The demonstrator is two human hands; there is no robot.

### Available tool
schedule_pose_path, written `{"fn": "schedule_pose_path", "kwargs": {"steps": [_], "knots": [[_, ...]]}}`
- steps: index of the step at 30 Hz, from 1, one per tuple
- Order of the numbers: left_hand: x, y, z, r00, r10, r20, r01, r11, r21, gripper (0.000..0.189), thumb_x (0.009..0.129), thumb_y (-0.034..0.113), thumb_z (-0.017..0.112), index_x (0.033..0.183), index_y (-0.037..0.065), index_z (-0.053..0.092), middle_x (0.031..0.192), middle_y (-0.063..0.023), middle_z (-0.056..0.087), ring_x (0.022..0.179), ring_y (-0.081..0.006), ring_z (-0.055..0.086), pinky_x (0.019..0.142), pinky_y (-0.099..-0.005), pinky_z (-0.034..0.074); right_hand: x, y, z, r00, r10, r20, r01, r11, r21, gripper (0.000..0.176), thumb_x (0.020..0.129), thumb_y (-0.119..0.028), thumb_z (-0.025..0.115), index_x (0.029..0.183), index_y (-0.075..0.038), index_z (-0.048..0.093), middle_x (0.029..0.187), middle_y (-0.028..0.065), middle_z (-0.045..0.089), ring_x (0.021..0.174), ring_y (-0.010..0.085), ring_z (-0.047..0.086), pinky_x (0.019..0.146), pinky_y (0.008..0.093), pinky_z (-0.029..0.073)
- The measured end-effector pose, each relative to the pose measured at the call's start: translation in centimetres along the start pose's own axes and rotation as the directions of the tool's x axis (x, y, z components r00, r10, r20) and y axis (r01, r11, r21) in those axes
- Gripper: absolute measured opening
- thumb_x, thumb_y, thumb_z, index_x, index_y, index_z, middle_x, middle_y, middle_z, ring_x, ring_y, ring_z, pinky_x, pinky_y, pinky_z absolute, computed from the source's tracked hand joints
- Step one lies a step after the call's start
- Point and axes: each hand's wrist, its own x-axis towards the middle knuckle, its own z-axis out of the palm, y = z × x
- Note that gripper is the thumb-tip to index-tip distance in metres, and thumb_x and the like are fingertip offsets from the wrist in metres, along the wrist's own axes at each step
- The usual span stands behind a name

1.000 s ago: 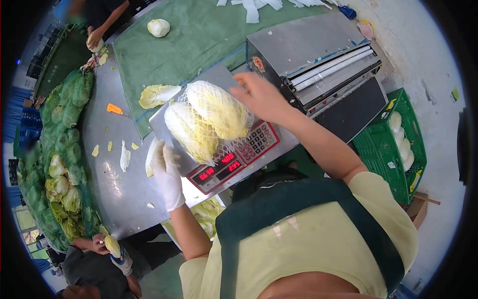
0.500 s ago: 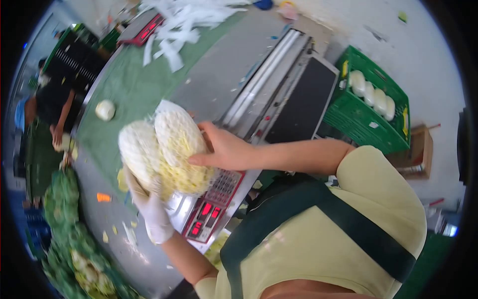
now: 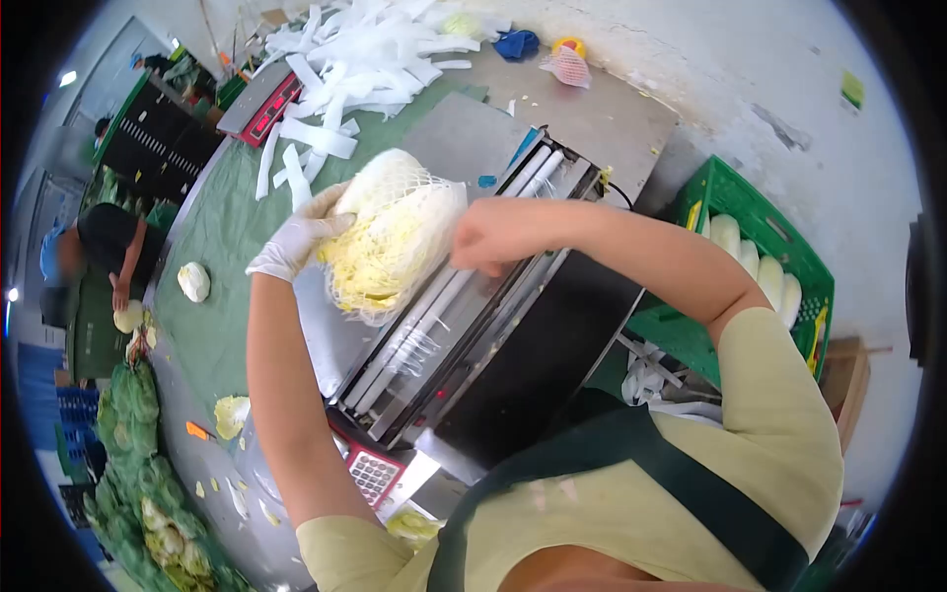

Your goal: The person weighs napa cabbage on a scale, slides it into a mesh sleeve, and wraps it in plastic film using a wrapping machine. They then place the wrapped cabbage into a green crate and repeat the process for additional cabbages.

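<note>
My left hand [image 3: 306, 235], in a white glove, grips a pair of napa cabbages [image 3: 390, 242] in white netting, pale yellow leaves showing through. The cabbages are up over the near side of a film wrapping machine [image 3: 533, 360] with long rollers and a black plate. My bare right hand [image 3: 488, 237] is closed in a fist beside their right end, above the rollers; what it pinches, if anything, is hidden. Crinkled clear film [image 3: 414, 353] lies across the rollers. Partly covered by the machine is a red scale [image 3: 373, 474] with a keypad.
White foam strips [image 3: 365, 59] heap at the back near another red scale [image 3: 261, 113]. A small cabbage [image 3: 193, 282] and an orange-handled cutter [image 3: 198, 430] lie left. A green crate [image 3: 681, 326] holds wrapped cabbages. Across the table a person [image 3: 109, 242] bends over produce.
The cabbages have moved from the red scale up to the wrapping machine. My right hand has let go of them and closed beside them; my left hand still grips them.
</note>
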Motion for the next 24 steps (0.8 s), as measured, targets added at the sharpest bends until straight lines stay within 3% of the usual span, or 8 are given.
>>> {"fn": "schedule_pose_path", "kwargs": {"steps": [2,4,9,10,15,19,21,24], "knots": [[0.7,1.1,-0.2,0.995,-0.099,-0.027,0.103,0.967,0.234,0.069,0.081,0.021,0.072,0.14,0.004,0.041,0.128,-0.0106,0.053,0.119,-0.017,0.046,0.105,-0.03,0.032,-0.6,0.1,-3.7,0.996,-0.077,-0.053,0.066,0.981,-0.182,0.029,0.084,-0.03,0.061,0.087,-0.002,0.068,0.063,0.0058,0.063,0.059,0.019,0.059,0.058,0.0334,0.047],[-0.1,3.4,0.9,0.981,-0.173,-0.089,0.195,0.884,0.425,0.064,0.082,0.024,0.072,0.138,0.007,0.046,0.124,-0.0082,0.054,0.115,-0.0151,0.047,0.105,-0.03,0.031,0.8,0.5,-6.7,0.924,-0.178,-0.339,0.035,0.921,-0.388,0.035,0.084,-0.036,0.062,0.091,-0.003,0.068,0.075,0.0082,0.068,0.068,0.0228,0.063,0.064,0.0354,0.048],[-0.9,2.9,2.6,0.974,-0.092,-0.209,0.137,0.968,0.211,0.069,0.089,0.035,0.063,0.143,0.001,0.036,0.139,-0.0118,0.045,0.128,-0.0188,0.041,0.108,-0.0301,0.03,9.9,2.7,-6.5,0.722,-0.532,-0.443,0.337,0.829,-0.447,0.063,0.086,-0.048,0.059,0.135,-0.009,0.046,0.135,0.0185,0.047,0.124,0.0312,0.046,0.099,0.0388,0.04],[-0.7,2.3,3.3,0.958,-0.091,-0.272,0.145,0.972,0.186,0.072,0.089,0.037,0.062,0.144,0.001,0.033,0.141,-0.0122,0.043,0.13,-0.0197,0.04,0.109,-0.0303,0.03,11.0,2.8,-5.9,0.857,-0.396,-0.33,0.321,0.911,-0.258,0.07,0.088,-0.046,0.058,0.143,-0.01,0.033,0.143,0.0202,0.036,0.13,0.0345,0.037,0.106,0.0402,0.034],[-1.7,1.3,7.8,0.912,0.045,-0.409,0.154,0.885,0.44,0.083,0.087,0.045,0.062,0.147,0.001,0.025,0.143,-0.0215,0.038,0.134,-0.0266,0.036,0.109,-0.0326,0.03,12.8,4.9,-3.5,0.844,-0.438,-0.309,0.418,0.899,-0.133,0.073,0.085,-0.048,0.06,0.142,-0.01,0.034,0.137,0.0246,0.042,0.126,0.0372,0.043,0.104,0.0422,0.036],[-1.9,1.7,8.8,0.87,0.021,-0.492,0.205,0.893,0.401,0.082,0.087,0.042,0.063,0.147,0.003,0.025,0.145,-0.0217,0.034,0.133,-0.0286,0.037,0.109,-0.0343,0.03,12.5,3.7,-4.8,0.899,-0.386,-0.209,0.341,0.913,-0.223,0.067,0.09,-0.04,0.058,0.143,-0.008,0.033,0.138,0.0222,0.042,0.125,0.0333,0.044,0.103,0.0388,0.037],[-2.4,0.8,9.3,0.801,0.236,-0.55,0.0,0.919,0.394,0.075,0.089,0.039,0.06,0.146,0.003,0.028,0.143,-0.0191,0.039,0.132,-0.029,0.038,0.109,-0.0349,0.029,10.3,3.1,-6.2,0.888,-0.355,-0.292,0.312,0.932,-0.185,0.061,0.089,-0.039,0.059,0.138,-0.007,0.041,0.131,0.0212,0.049,0.12,0.0313,0.05,0.099,0.0376,0.04],[-7.9,4.3,13.0,0.582,0.443,-0.682,0.089,0.799,0.595,0.061,0.09,0.029,0.06,0.14,0.002,0.039,0.138,-0.0153,0.045,0.131,-0.0254,0.04,0.108,-0.036,0.029,5.2,4.1,-9.5,0.797,-0.358,-0.487,0.217,0.922,-0.322,0.046,0.088,-0.038,0.059,0.121,-0.006,0.054,0.115,0.0178,0.06,0.107,0.0281,0.058,0.09,0.0361,0.045]]}}
